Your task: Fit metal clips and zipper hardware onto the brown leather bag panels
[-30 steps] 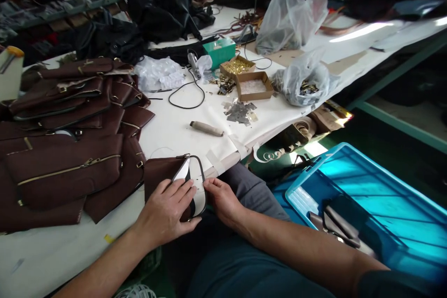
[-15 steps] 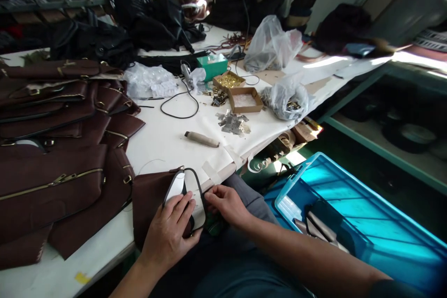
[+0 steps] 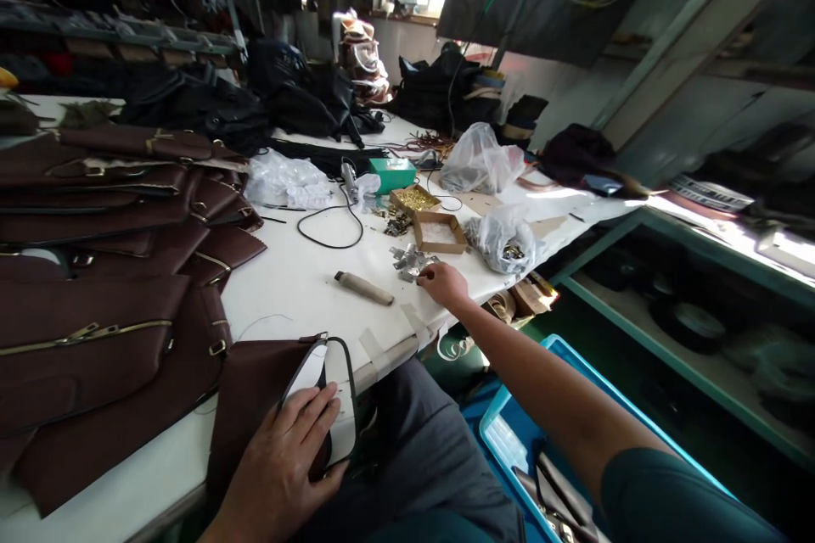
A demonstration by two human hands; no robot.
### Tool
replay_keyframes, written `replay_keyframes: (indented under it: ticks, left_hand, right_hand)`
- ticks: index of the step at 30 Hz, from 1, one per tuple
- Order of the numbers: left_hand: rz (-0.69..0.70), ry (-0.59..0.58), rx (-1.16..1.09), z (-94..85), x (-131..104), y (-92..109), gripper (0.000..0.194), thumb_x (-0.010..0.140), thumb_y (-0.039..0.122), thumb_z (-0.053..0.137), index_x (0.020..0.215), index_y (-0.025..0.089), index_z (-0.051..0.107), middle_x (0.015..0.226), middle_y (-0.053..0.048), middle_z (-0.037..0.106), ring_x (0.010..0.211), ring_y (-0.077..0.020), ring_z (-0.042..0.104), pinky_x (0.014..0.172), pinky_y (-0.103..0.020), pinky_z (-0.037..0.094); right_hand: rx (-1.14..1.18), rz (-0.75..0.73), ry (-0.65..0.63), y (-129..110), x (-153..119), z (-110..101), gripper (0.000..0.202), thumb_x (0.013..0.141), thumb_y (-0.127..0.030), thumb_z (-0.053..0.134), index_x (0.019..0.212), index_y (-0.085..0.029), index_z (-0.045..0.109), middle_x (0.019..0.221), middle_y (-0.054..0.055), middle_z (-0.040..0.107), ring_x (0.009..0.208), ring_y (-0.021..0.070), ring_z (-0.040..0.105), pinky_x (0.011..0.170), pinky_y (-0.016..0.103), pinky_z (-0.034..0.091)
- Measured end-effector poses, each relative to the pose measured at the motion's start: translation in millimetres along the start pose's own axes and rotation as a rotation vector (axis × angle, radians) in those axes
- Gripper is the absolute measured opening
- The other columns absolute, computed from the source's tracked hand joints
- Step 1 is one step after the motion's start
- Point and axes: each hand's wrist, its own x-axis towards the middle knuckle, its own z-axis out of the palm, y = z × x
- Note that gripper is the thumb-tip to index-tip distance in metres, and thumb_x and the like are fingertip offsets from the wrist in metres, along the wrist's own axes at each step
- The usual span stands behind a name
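My left hand [image 3: 286, 454] rests on a brown leather bag piece [image 3: 245, 386] at the table's front edge, fingers over its white, black-edged end panel [image 3: 342, 411] and thumb at the panel's lower edge. Farther out, my right hand [image 3: 441, 282] reaches to the near side of a pile of flat metal plates [image 3: 407, 261]. Its fingers are bent together at the plates; whatever is between the fingertips is too small to make out. A grey-wrapped tool [image 3: 364, 288] lies on the white table between the two hands.
Brown leather bags [image 3: 95, 314] are heaped at left. Beyond the plates stand an open cardboard box [image 3: 439, 233], a box of gold-coloured parts [image 3: 415, 198], a green box [image 3: 391, 175] and plastic bags [image 3: 503, 239]. A blue bin [image 3: 509, 428] sits below right.
My right hand has left the edge of the white panel and moved forward to the metal plates. My left hand stays on the bag piece. The camera view has tilted up.
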Motion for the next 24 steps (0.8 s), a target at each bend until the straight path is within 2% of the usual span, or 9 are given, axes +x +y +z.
replay_keyframes:
  ticks: [8,10,14,16,20,24]
  left_hand:
    - [-0.02,-0.01,-0.017,0.0,-3,-1,0.051,0.09,0.029,0.07,0.14,0.019,0.067,0.151,-0.007,0.068,0.128,-0.0336,0.062,0.106,-0.05,0.05]
    - [-0.022,-0.007,-0.019,1.3,-4,-2,0.052,0.089,0.029,0.07,0.14,0.019,0.067,0.151,-0.007,0.068,0.128,-0.0333,0.062,0.106,-0.05,0.05]
    - [-0.017,-0.004,-0.011,5.9,-8,-3,0.056,0.087,0.029,0.073,0.142,0.02,0.065,0.153,-0.007,0.067,0.129,-0.0333,0.061,0.107,-0.05,0.05]
    - [-0.015,-0.013,-0.009,7.8,-9,-4,0.059,0.087,0.029,0.073,0.144,0.02,0.064,0.154,-0.007,0.065,0.131,-0.0337,0.059,0.108,-0.051,0.049]
    - [-0.01,-0.031,-0.019,8.5,-10,-5,0.06,0.087,0.028,0.074,0.145,0.019,0.062,0.155,-0.009,0.065,0.132,-0.0345,0.057,0.108,-0.053,0.05]
    - [-0.021,-0.042,-0.023,6.0,-10,-4,0.057,0.086,0.027,0.075,0.142,0.018,0.065,0.156,-0.01,0.063,0.134,-0.0356,0.056,0.109,-0.053,0.051]
  right_hand:
    - [-0.112,0.009,-0.049,2,5,-8,0.018,0.091,-0.037,0.074,0.095,-0.023,0.085,0.096,0.007,0.082,0.087,0.0222,0.069,0.068,0.03,0.04]
    - [-0.124,-0.019,-0.046,0,7,-10,0.021,0.092,-0.039,0.073,0.099,-0.023,0.085,0.101,0.008,0.082,0.09,0.0227,0.07,0.069,0.029,0.041]
    - [-0.116,-0.116,-0.038,-10,15,-7,0.039,0.095,-0.044,0.071,0.131,-0.028,0.077,0.126,0.007,0.077,0.104,0.0235,0.07,0.077,0.028,0.047]
    - [-0.106,-0.155,-0.066,-17,22,-3,0.043,0.094,-0.042,0.073,0.136,-0.032,0.075,0.131,0.006,0.076,0.106,0.0241,0.071,0.079,0.028,0.049]
    - [-0.057,-0.176,-0.128,-27,36,1,0.028,0.087,-0.03,0.08,0.115,-0.029,0.084,0.113,0.006,0.08,0.095,0.0239,0.073,0.076,0.028,0.051]
    - [0.055,-0.161,-0.12,-30,42,-8,0.016,0.081,-0.025,0.084,0.097,-0.022,0.084,0.093,0.006,0.08,0.083,0.0215,0.072,0.07,0.027,0.051]
